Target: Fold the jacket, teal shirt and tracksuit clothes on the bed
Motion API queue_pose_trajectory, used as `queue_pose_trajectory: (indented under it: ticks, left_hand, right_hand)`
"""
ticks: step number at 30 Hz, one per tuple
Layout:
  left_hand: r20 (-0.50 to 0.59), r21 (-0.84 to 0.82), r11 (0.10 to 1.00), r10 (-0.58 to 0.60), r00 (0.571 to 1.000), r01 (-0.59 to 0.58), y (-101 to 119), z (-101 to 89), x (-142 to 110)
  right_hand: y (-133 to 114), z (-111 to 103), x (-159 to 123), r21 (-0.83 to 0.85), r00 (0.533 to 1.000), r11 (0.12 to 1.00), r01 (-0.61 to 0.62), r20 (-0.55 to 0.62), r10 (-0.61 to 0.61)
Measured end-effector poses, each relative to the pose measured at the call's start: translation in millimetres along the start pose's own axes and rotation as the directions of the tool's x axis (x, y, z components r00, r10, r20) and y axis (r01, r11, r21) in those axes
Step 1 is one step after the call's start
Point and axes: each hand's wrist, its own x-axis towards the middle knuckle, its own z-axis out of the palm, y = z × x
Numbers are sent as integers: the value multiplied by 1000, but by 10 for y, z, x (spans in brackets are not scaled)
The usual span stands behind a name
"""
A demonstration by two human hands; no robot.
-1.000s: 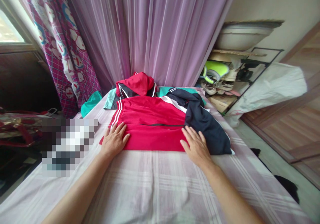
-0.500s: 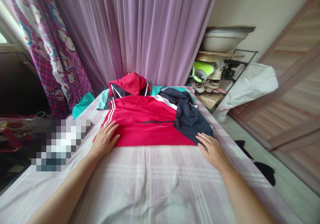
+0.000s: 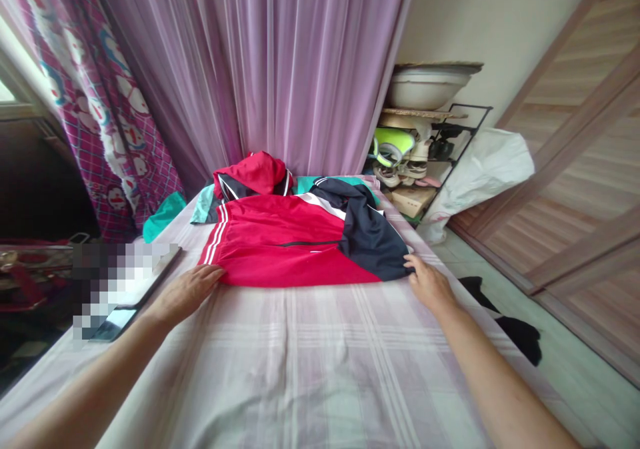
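Note:
A red and navy track jacket [image 3: 280, 259] lies folded on the bed, its near edge almost straight across. White stripes run along its left side, and a dark zip line crosses the red part. At the near left corner, my left hand [image 3: 187, 292] has its fingers bent together over the red cloth; the thumb is hidden. Over on the right, my right hand [image 3: 430, 285] pinches the navy part's outer edge between thumb and fingers. The navy sleeve lies loosely folded back over the right half.
A bunched red and black garment [image 3: 255, 175] and teal cloth [image 3: 167, 217] lie at the bed's far end. A tablet-like device [image 3: 117, 322], partly blurred out, is at the left edge. Beyond the bed stand a shoe rack [image 3: 465, 142] and a white bag [image 3: 490, 165].
Both hands have gone from lying flat on the jacket to closing on its near corners. My left hand moved toward the left edge. The camera view shifted slightly.

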Motion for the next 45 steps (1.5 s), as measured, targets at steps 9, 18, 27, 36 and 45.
queue_pose_trajectory:
  ticks: [9, 18, 27, 36, 45]
  left_hand:
    - [-93, 74, 997, -22, 995, 29, 54, 40, -315]
    - [-58, 9, 1000, -29, 998, 29, 107, -66, -289]
    - [-59, -4, 999, -40, 997, 40, 199, -105, -258]
    - [-120, -5, 999, -51, 991, 50, 231, -22, -293]
    - [-158, -27, 995, -100, 982, 97, 274, 33, -324]
  right_hand:
    - [109, -117, -355, 137, 991, 990, -32, -121, 49]
    - [120, -216, -483, 66, 930, 945, -319, -169, 326]
    - [-113, -191, -570, 28, 859, 867, -498, -118, 498]
    - [-155, -171, -521, 249, 877, 860, -445, -71, 475]
    - [118, 63, -479, 536, 886, 737, -412, 44, 463]
